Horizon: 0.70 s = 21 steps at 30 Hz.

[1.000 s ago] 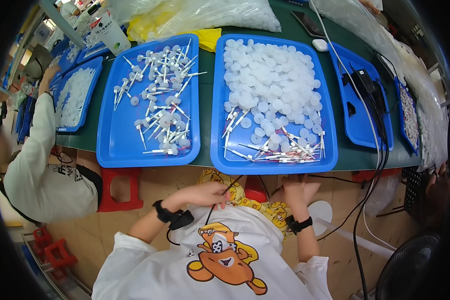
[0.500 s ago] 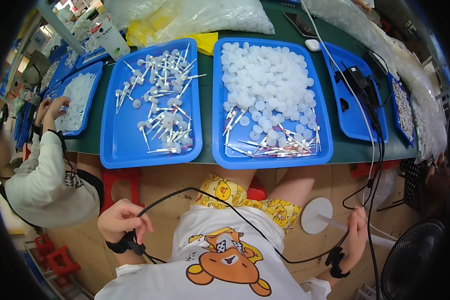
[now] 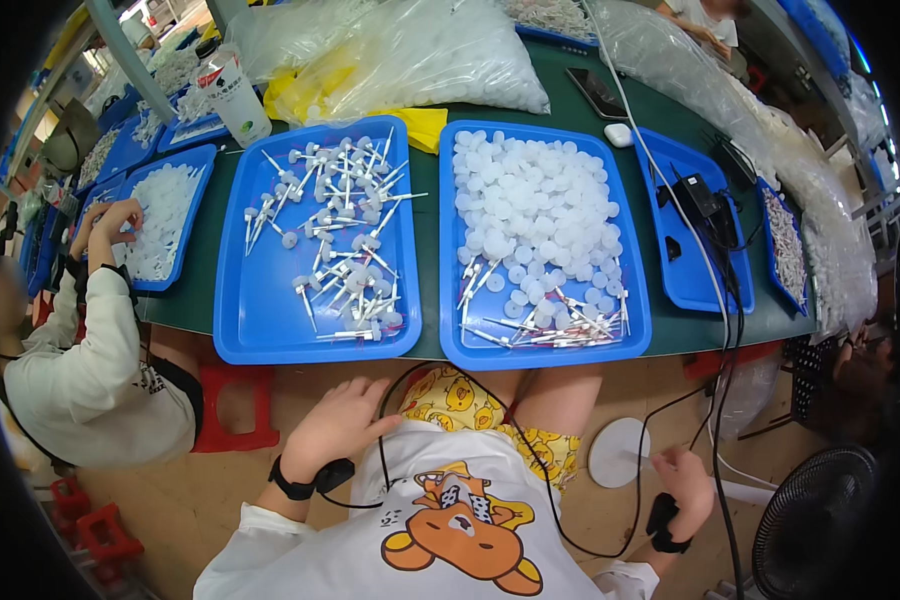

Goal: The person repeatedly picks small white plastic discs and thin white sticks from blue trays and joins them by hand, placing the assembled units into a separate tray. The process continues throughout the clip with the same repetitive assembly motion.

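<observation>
My left hand (image 3: 340, 425) is open, its fingers stretched toward the table edge and its thumb apart. A thin black cable (image 3: 543, 462) runs past this thumb, over my lap and in a loose loop toward my right side. My right hand (image 3: 685, 483) hangs low at the right with loosely bent fingers, beside the cable and seemingly apart from it. Each wrist wears a black strap. In front of me, the left blue tray (image 3: 260, 335) holds white sticks with round translucent discs on them. The right blue tray (image 3: 570, 358) holds loose discs (image 3: 530, 195) and bare white sticks (image 3: 585, 330).
At the right are a blue tray (image 3: 692, 290) with a black adapter (image 3: 698, 195), a phone (image 3: 598, 93) and a black fan (image 3: 815, 520). Plastic bags (image 3: 450, 50) and a bottle (image 3: 232, 95) stand behind. A co-worker (image 3: 100, 340) sits at the left.
My left hand has opened, moved toward the table and let the cable slacken. The cable has come away from my right hand, which has moved slightly left and down.
</observation>
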{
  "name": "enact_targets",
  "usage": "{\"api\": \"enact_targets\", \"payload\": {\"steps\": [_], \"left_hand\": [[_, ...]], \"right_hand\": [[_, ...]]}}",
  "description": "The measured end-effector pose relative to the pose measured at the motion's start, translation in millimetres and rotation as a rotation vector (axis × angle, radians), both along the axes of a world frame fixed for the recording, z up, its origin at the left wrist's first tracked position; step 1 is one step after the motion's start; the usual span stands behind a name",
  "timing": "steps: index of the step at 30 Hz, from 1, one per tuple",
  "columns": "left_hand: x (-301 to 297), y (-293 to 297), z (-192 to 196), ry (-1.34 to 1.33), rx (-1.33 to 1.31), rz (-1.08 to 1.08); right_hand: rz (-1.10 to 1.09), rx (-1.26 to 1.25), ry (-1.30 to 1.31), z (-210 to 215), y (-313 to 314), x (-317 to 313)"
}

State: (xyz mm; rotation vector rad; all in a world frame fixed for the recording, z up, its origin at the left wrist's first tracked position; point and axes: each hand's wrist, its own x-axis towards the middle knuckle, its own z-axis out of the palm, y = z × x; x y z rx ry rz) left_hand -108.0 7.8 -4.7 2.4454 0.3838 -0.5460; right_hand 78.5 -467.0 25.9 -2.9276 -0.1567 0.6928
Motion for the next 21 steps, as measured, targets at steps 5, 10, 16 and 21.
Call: {"api": "enact_targets", "payload": {"steps": [5, 10, 16, 21], "left_hand": [[27.9, -8.3, 32.1, -0.276, -0.083, -0.200], [46.0, 3.9, 77.6, -0.389, -0.334, -0.371], [90.5, 3.5, 87.1, -0.612, -0.198, 0.031], [126.4, 2.9, 66.0, -0.616, 0.035, 0.183]], "right_hand": [[0.512, 0.515, -0.121, 57.3, 150.1, 5.1], [0.769, 0.631, -0.282, 72.7, 245.0, 22.1], [0.767, 0.509, -0.407, 30.0, 283.8, 41.4], [0.767, 0.477, -0.292, 34.5, 282.9, 46.9]]}}
